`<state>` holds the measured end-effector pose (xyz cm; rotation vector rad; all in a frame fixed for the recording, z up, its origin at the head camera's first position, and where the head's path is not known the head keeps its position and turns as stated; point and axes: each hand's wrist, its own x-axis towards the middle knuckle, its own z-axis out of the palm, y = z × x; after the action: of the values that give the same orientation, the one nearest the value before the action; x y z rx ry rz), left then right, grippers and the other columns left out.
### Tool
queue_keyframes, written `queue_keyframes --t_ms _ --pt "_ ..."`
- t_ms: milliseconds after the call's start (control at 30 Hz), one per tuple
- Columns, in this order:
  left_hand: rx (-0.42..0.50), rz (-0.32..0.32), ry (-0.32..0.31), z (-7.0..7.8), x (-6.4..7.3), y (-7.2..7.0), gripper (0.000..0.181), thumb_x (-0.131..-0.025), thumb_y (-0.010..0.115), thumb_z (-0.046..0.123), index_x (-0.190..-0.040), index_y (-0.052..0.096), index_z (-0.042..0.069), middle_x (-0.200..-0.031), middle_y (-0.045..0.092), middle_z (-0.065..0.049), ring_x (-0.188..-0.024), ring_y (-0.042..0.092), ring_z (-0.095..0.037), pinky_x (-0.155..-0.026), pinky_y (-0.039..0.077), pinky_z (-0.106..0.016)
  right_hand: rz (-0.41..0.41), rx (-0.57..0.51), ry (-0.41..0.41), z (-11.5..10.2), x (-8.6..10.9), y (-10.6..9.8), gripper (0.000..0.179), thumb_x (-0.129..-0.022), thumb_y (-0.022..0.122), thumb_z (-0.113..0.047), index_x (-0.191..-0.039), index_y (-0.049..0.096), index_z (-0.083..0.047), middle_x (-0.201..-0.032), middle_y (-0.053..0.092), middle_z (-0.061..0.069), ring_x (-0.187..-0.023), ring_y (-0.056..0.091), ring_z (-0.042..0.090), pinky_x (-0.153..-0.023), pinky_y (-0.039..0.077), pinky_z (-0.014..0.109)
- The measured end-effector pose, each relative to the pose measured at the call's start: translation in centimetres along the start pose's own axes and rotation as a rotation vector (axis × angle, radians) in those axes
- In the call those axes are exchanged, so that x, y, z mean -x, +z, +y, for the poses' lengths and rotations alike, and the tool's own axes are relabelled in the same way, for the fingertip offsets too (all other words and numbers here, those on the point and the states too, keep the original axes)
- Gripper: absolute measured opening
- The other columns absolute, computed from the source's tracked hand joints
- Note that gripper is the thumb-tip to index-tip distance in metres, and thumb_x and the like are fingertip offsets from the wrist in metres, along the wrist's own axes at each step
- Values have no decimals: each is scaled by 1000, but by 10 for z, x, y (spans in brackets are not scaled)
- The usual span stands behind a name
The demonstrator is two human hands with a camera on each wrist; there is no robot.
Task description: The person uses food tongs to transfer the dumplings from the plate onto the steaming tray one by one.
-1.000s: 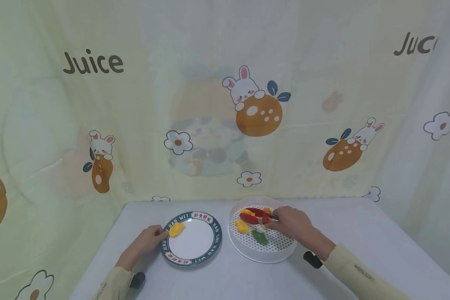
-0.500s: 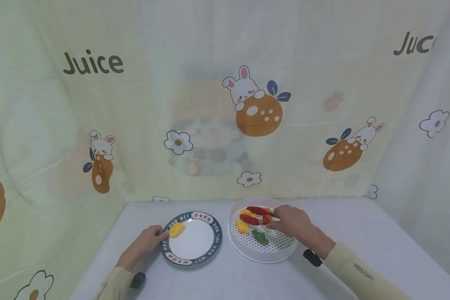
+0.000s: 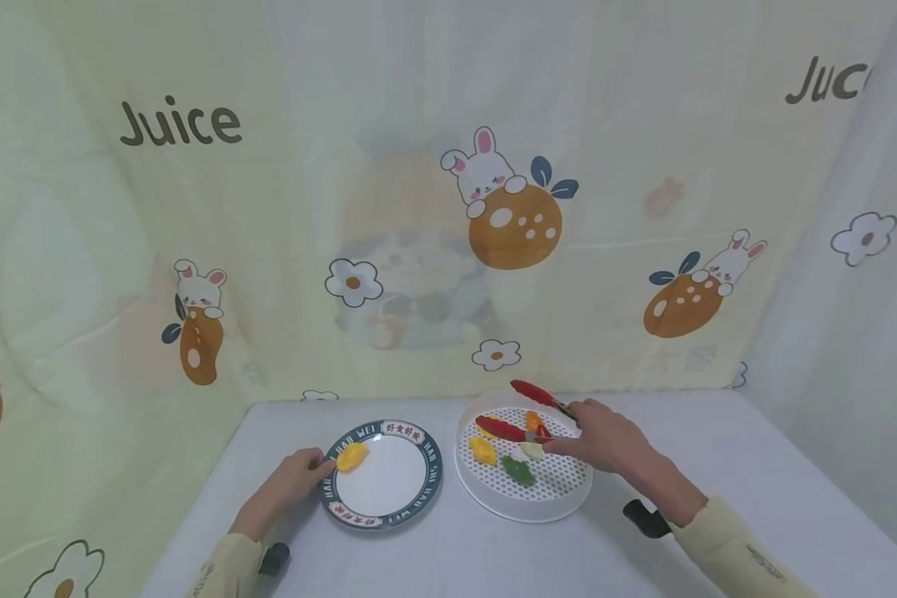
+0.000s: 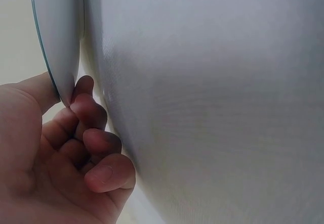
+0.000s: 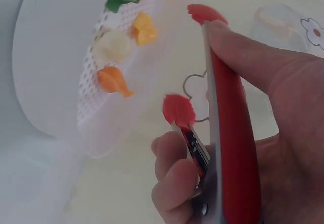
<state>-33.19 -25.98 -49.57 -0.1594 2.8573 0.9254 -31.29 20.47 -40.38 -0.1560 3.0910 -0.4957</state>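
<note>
My left hand [image 3: 299, 477] pinches the left rim of a white plate with a dark patterned border [image 3: 390, 523], thumb above and fingers below in the left wrist view. A yellow dumpling-like piece [image 3: 352, 456] lies on the plate by my thumb. In my right hand [image 3: 601, 440] I grip red-tipped metal tongs [image 5: 233, 143], their arms spread wide and nothing between the tips. They hover over a white perforated steamer basket [image 3: 523, 508]. Inside it are a green piece [image 3: 518, 471], a yellow piece [image 3: 482, 451], a whitish piece [image 5: 111, 47] and an orange piece [image 5: 112, 80].
A white-covered table [image 3: 448, 565] carries the plate and the basket side by side with a narrow gap. Behind it hangs a pale curtain [image 3: 411, 199] printed with rabbits, oranges and flowers. The basket's raised wall surrounds its pieces.
My right hand has moved up and to the right, lifting the tongs. Their arms have spread from close together to wide apart. My left hand and the plate stay put.
</note>
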Motion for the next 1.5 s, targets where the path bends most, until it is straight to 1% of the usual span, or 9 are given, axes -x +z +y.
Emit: queue_keyframes --t_ms 167,367,567,767,1033,1200,1333,1433,1500 --pt "-10 -1 -6 0 0 -1 22 -102 57 26 -86 56 10 -79 55 -4 -76 51 -17 -67 42 -30 21 -42 12 -6 3 -6 103 -71 80 -63 -142 46 3 -128 56 25 -108 58 38 -84 57 51" --pt "-28 10 7 -4 -3 1 25 -102 57 28 -84 56 10 -77 53 -3 -76 50 -16 -66 41 -30 31 -72 30 -16 4 -6 107 -70 81 -65 -145 43 1 -134 52 27 -115 55 42 -88 55 56" --pt "-24 11 3 -5 -5 1 25 -102 58 29 -85 56 10 -77 53 -4 -76 51 -17 -66 41 -30 26 -129 15 -26 5 1 105 -71 80 -64 -146 43 0 -139 52 25 -120 53 40 -92 53 57" --pt "-21 11 4 -5 -5 2 25 -102 57 29 -84 56 11 -78 54 -4 -76 51 -17 -66 42 -30 23 -171 18 -39 1 12 101 -73 79 -64 -146 44 -3 -140 53 21 -119 54 34 -94 53 54" --pt "-21 5 -16 -3 -2 2 24 -101 58 28 -85 57 10 -78 54 -4 -77 51 -17 -67 42 -31 12 -174 1 -68 -3 33 97 -69 82 -63 -143 50 -9 -132 58 13 -113 57 27 -91 55 50" --pt "-21 -1 -22 -1 -4 3 23 -101 59 28 -86 58 10 -79 55 -4 -77 52 -17 -67 42 -31 6 -172 -35 -88 -2 43 93 -71 82 -61 -142 52 -9 -136 57 13 -114 57 27 -89 56 49" --pt "-26 0 -26 -1 -5 2 24 -101 59 28 -86 57 10 -79 55 -5 -77 51 -17 -68 42 -31 -12 -187 -56 -104 -1 51 94 -71 81 -62 -142 52 -9 -135 57 13 -108 58 24 -83 58 46" --pt "-24 -1 -25 -1 -5 1 24 -101 59 28 -86 57 10 -79 55 -5 -77 51 -17 -68 42 -31 -25 -191 -73 -115 -2 56 93 -71 82 -62 -142 52 -9 -133 57 13 -105 58 24 -82 58 44" --pt "-16 0 -21 -1 -6 0 24 -101 59 28 -85 57 10 -79 54 -5 -77 51 -17 -68 42 -31 -39 -188 -86 -122 -2 60 93 -72 82 -61 -142 51 -9 -136 56 14 -108 57 25 -84 58 45"
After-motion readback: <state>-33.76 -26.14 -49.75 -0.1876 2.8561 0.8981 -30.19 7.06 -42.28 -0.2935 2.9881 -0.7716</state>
